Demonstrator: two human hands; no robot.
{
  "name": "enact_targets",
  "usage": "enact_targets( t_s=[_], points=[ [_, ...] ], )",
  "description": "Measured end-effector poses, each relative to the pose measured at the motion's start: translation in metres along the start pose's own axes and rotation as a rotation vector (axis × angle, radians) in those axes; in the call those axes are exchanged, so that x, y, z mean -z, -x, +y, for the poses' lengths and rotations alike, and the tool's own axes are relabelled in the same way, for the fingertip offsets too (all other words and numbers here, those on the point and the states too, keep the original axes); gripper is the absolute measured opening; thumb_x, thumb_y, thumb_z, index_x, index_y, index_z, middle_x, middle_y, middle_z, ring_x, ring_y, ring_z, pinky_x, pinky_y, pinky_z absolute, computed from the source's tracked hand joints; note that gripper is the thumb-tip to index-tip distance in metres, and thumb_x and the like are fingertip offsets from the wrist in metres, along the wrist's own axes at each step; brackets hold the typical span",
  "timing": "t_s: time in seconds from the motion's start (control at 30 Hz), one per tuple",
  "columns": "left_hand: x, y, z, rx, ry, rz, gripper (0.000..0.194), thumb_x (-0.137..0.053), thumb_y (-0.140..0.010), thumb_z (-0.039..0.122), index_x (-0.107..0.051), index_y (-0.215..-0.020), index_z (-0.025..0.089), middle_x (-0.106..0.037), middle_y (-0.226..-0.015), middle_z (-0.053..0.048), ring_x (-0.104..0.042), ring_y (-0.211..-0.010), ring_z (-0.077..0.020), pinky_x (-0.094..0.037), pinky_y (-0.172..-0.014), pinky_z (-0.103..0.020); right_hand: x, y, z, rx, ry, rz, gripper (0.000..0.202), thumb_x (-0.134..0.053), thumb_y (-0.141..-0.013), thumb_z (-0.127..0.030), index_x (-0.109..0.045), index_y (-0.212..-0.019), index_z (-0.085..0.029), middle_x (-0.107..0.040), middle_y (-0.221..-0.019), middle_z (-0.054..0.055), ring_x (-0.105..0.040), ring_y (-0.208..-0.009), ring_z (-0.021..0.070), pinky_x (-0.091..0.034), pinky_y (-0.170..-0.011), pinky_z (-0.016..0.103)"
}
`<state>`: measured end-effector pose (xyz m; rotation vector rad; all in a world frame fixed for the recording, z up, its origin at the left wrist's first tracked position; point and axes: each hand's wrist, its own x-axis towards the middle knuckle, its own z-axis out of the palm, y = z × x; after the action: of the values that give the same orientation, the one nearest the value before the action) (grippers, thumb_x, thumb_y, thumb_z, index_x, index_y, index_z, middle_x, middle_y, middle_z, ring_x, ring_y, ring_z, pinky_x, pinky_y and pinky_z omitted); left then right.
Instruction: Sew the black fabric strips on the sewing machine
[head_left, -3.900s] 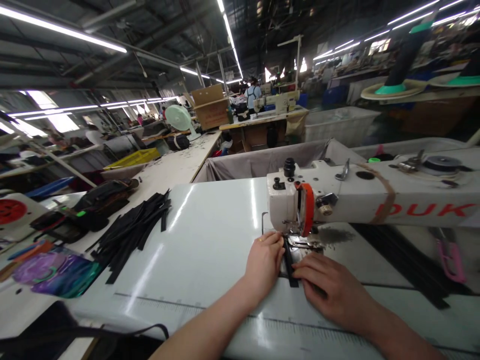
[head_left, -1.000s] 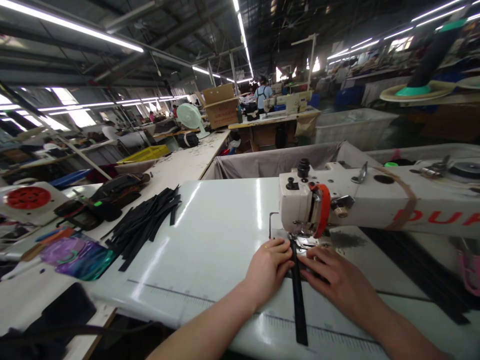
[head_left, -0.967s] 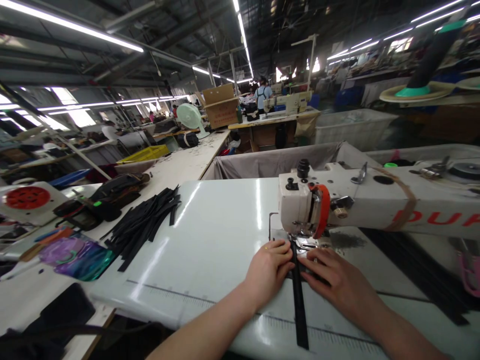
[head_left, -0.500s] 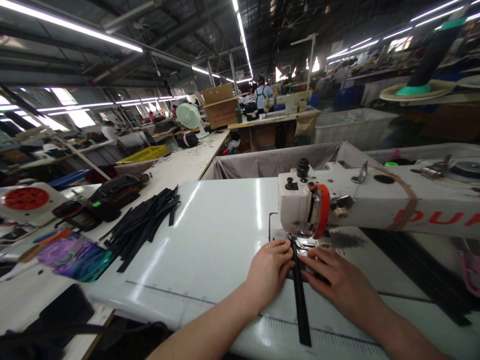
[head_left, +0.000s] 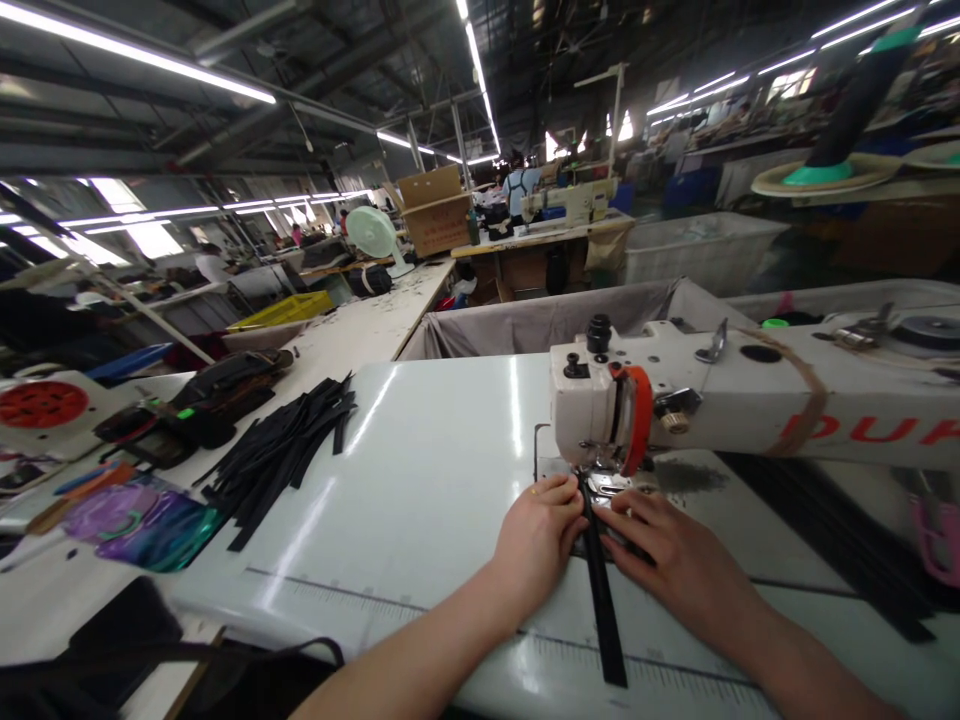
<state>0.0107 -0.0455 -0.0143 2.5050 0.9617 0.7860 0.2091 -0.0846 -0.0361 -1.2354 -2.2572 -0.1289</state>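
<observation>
A narrow black fabric strip (head_left: 606, 610) runs from under the needle area of a white sewing machine (head_left: 720, 390) down toward the table's front edge. My left hand (head_left: 536, 530) is closed at the strip's left side, fingertips pinching it just before the metal presser foot (head_left: 606, 484). On the other side, my right hand (head_left: 667, 545) has its thumb and fingers apart, with the tips touching the strip's right edge. The needle's exact contact with the strip is hidden.
Left on the pale table (head_left: 420, 450) lies a heap of black strips (head_left: 281, 450). Longer black strips (head_left: 825, 545) lie under the machine arm, near pink-handled scissors (head_left: 937, 540). A purple-teal pouch (head_left: 142, 520) lies farther left. Behind the table hangs a cloth-lined bin (head_left: 540, 325).
The view has shifted slightly. Both hands keep almost the same place at the strip, and its near end sits marginally more to the right.
</observation>
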Motion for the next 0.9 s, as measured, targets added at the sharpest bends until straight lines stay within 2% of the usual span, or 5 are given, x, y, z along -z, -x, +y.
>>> enact_targets(
  t_s=[0.1, 0.37, 0.63, 0.73, 0.9],
  points=[
    [-0.001, 0.002, -0.001, 0.008, 0.008, -0.006, 0.014, -0.058, -0.09, 0.015, -0.068, -0.098, 0.014, -0.068, -0.115, -0.01, -0.06, -0.116, -0.022, -0.044, -0.11, -0.037, 0.002, 0.0, -0.001, -0.004, -0.019, 0.001, 0.023, -0.053, -0.093, -0.026, -0.064, -0.111, -0.02, -0.067, -0.103, 0.009, -0.065, -0.094, 0.0226, -0.056, -0.081, 0.037],
    [-0.004, -0.003, -0.002, 0.057, 0.013, 0.044, 0.018, -0.052, -0.092, 0.015, -0.068, -0.102, 0.016, -0.068, -0.117, -0.01, -0.057, -0.121, -0.0238, -0.047, -0.107, -0.042, 0.007, -0.004, -0.004, -0.069, -0.094, 0.005, 0.02, -0.053, -0.09, -0.022, -0.064, -0.107, -0.022, -0.067, -0.098, 0.007, -0.065, -0.09, 0.021, -0.055, -0.078, 0.035],
    [-0.005, -0.006, -0.004, 0.054, 0.032, 0.06, 0.018, -0.051, -0.093, 0.015, -0.068, -0.097, 0.016, -0.069, -0.111, -0.009, -0.058, -0.118, -0.0215, -0.046, -0.108, -0.038, 0.036, -0.009, -0.024, 0.109, -0.353, -0.144, 0.02, -0.05, -0.088, -0.014, -0.068, -0.084, -0.022, -0.062, -0.074, 0.002, -0.059, -0.071, 0.0139, -0.046, -0.066, 0.027],
    [-0.006, -0.004, -0.004, 0.068, 0.032, 0.052, 0.017, -0.053, -0.092, 0.014, -0.068, -0.097, 0.016, -0.068, -0.115, -0.009, -0.057, -0.119, -0.0215, -0.046, -0.108, -0.038, 0.035, -0.009, -0.023, 0.126, -0.348, -0.168, 0.02, -0.051, -0.089, -0.014, -0.068, -0.082, -0.022, -0.062, -0.073, 0.002, -0.058, -0.071, 0.0144, -0.044, -0.067, 0.029],
    [-0.004, -0.005, -0.001, 0.066, 0.024, 0.049, 0.014, -0.055, -0.091, 0.013, -0.068, -0.094, 0.015, -0.068, -0.114, -0.01, -0.058, -0.118, -0.0224, -0.046, -0.107, -0.039, 0.026, -0.009, -0.016, 0.099, -0.286, -0.123, 0.023, -0.05, -0.092, -0.017, -0.068, -0.08, -0.021, -0.062, -0.072, 0.002, -0.058, -0.072, 0.015, -0.045, -0.069, 0.03]
  ],
)
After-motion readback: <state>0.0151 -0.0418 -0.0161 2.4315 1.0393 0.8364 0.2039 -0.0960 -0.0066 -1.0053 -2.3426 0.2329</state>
